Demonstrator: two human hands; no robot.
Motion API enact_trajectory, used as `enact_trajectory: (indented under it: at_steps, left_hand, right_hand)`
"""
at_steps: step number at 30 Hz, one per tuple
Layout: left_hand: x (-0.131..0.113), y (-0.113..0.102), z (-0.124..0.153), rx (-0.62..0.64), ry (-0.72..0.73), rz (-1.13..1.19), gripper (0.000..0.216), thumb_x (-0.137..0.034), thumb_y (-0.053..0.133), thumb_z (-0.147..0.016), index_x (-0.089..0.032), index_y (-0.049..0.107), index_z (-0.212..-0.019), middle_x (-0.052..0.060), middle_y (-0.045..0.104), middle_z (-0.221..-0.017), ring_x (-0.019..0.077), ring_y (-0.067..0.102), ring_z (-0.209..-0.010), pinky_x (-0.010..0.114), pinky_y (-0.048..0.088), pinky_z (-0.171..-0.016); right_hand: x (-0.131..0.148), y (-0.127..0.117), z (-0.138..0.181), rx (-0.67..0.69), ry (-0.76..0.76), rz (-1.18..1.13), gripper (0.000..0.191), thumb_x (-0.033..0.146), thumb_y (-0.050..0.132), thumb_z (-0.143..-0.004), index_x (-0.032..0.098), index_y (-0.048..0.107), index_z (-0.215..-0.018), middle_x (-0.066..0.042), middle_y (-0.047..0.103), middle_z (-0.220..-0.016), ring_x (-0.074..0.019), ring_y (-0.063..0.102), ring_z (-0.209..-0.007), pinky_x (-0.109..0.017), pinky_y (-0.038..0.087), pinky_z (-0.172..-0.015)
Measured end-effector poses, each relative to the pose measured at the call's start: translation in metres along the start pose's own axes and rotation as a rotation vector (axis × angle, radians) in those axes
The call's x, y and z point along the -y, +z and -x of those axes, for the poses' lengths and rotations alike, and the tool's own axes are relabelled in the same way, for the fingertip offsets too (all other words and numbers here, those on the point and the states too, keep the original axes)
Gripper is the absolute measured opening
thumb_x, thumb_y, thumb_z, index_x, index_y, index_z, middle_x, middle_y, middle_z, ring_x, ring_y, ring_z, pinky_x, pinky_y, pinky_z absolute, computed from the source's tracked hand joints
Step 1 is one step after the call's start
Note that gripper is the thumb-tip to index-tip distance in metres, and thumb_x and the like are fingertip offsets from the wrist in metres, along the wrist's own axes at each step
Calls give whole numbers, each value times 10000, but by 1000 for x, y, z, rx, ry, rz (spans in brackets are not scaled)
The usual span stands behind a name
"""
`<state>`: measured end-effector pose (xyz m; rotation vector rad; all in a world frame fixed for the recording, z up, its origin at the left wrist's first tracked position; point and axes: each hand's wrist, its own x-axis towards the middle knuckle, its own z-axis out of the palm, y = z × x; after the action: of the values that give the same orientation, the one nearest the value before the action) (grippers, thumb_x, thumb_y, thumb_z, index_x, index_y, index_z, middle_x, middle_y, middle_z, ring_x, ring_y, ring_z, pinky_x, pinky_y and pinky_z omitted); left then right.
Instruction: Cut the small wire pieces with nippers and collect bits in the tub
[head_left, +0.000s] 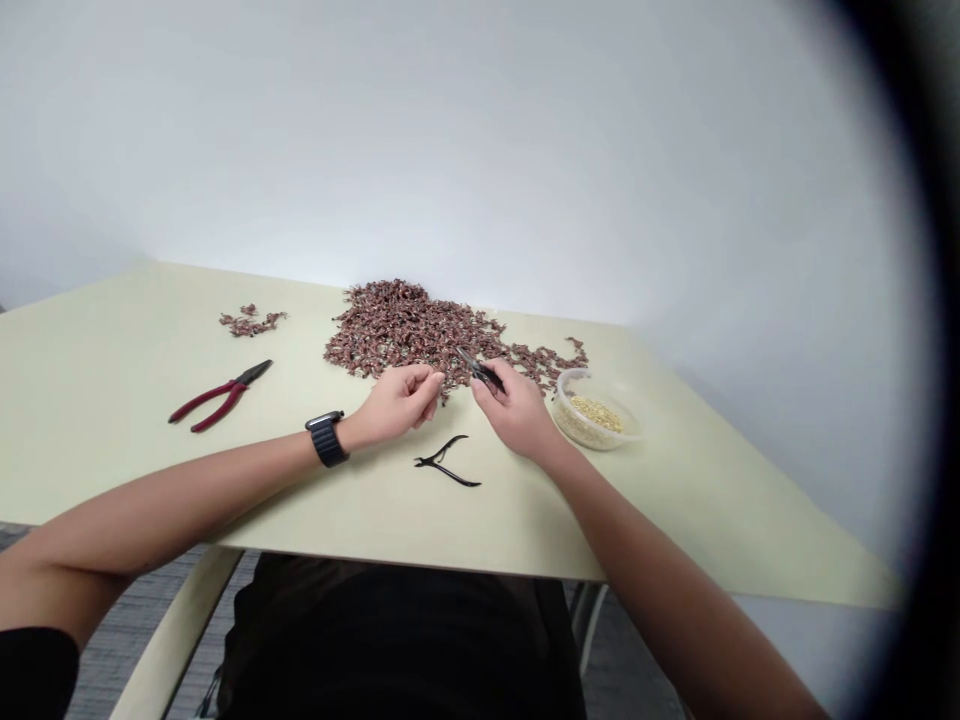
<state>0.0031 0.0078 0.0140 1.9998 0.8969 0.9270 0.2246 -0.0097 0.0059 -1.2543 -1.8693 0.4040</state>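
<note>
My right hand [514,408] is closed around a small pair of pliers [482,371], whose tips point up and left toward the pile. Just left of it, my left hand [401,403] is closed with its thumb against the fingers; a tiny dark piece shows near the fingertips, but I cannot make out what it is. Behind both hands spreads a heap of small reddish-brown parts [405,325] with thin wire-like ends. A black nipper [442,462] lies on the table in front of my hands, its handles spread.
Red-handled pliers [225,398] lie on the left of the pale table [315,520]. Beyond them sits a small cluster of brown parts [251,322]. To the right, a clear plastic bowl [581,430] holds small yellow-gold pieces [598,412]. A white wall [465,140] rises behind the table.
</note>
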Motion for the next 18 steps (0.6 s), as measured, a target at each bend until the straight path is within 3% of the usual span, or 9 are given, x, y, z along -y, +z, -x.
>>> enact_trajectory:
  at_steps: [7, 18]
  left_hand:
    - [2, 0, -1, 28, -86, 203, 532, -551, 419, -1017, -160, 532, -674, 8, 572, -578, 83, 520, -473, 209, 376, -488]
    - [2, -1, -2, 25, -104, 256, 520, -559, 436, -1007, -163, 518, -679, 16, 578, -575, 84, 505, -460, 209, 359, -464]
  right_hand:
    - [-13, -6, -1, 57, -182, 228, 333, 440, 544, -987, 179, 588, -1189, -48, 573, -907, -168, 520, -789, -298, 390, -736]
    - [-12, -8, 0, 95, -208, 257, 322, 439, 508, -1014, 184, 580, -1198, -70, 592, -975, -195, 551, -878, -310, 403, -797]
